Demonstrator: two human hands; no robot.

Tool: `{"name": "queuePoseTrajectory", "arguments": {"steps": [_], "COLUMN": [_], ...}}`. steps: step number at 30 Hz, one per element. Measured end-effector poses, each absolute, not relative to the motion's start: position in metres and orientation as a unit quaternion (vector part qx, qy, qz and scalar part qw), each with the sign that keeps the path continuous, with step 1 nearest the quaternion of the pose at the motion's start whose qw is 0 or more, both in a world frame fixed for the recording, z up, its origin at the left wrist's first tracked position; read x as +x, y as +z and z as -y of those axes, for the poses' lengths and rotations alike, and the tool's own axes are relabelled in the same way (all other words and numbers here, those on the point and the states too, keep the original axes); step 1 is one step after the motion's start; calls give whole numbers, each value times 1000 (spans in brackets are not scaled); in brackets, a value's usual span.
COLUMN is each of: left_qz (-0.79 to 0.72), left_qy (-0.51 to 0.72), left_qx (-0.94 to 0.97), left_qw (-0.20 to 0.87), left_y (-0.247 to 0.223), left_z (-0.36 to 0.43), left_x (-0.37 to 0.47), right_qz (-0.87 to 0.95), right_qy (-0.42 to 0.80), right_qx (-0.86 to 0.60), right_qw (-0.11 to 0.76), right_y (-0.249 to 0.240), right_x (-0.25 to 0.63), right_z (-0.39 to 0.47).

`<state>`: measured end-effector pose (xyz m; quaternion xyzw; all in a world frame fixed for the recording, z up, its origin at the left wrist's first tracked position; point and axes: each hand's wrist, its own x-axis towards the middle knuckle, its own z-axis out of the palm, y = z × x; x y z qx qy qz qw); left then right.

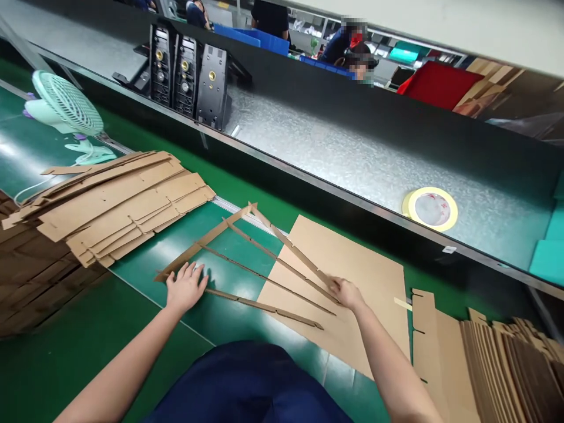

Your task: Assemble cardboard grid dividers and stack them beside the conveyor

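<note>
Both hands, left hand (185, 288) flat, right hand (348, 292) pinching slotted cardboard strips (264, 264): light, stiff, bendable, best gripped at ends, on green surface (132, 329)

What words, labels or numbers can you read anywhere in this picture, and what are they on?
None can be read.
Tape roll: red marks on its core label, too blurred.
Small white tag on the metal shelf: too small.
Black units: round gold spots, no legible text.
</note>
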<state>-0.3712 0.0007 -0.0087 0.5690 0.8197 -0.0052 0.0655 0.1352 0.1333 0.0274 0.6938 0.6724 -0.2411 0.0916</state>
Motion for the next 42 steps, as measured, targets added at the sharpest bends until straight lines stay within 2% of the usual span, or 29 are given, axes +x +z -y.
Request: {"name": "queuePoseTrajectory", "arguments": {"steps": [2,6,8,10,13,16,19,21,26,30,32,38,42], "left_qz": [-817,-811,-806,-798,-765,-647,-500,-452,-440,-443,-446,-456,-467], "left_qy": [1,16,30,50,91,103,74,44,-9,-17,-2,16,6], "left_qx": [573,584,591,600,637,743,827,849,863,864,864,858,856], "left_qw": [58,39,32,28,41,139,248,272,248,238,235,235,223], "left_y": [-10,-13,-14,-12,-5,3,7,7,4,2,0,0,3], "left_z": [7,26,35,40,42,42,45,50,59,65,69,75,76], "left_x": [-370,-371,-373,-372,-361,-332,-298,-280,-264,-267,-267,-262,-254], "right_qz": [-656,-625,-651,-712,-764,-731,-709,-708,-683,-658,-689,-793,-783], "right_qy": [-191,-37,-12,-66,-156,-180,-199,-216,-197,-87,-40,-189,-185], "right_qx": [725,779,756,696,626,656,672,667,699,748,724,579,594], "right_qw": [87,-24,-70,-68,-2,60,79,86,74,19,-14,20,-7], "right_y": [24,29,32,34,31,26,24,25,32,35,34,25,25], "right_x": [130,124,118,111,101,98,101,104,107,98,90,68,72], "right_z": [-141,-150,-145,-132,-111,-97,-94,-95,-101,-95,-81,-16,-5]}}
